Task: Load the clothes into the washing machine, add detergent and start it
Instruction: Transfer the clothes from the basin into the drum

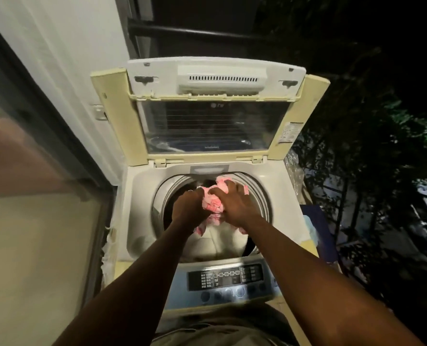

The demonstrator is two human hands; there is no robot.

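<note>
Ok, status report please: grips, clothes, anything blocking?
Over drum, left grip and right grip hold pink cloth. Lid up; cream fabric inside. Nothing blocks opening.

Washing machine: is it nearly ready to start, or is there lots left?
Not yet. Done: the lid is up and what looks like a cream cloth lies in the drum. In hand: the left hand and right hand grip a pink-and-white garment over the drum. Left: drop it in, add detergent (none in view), shut the lid and press the control panel, which nobody touches.
</note>
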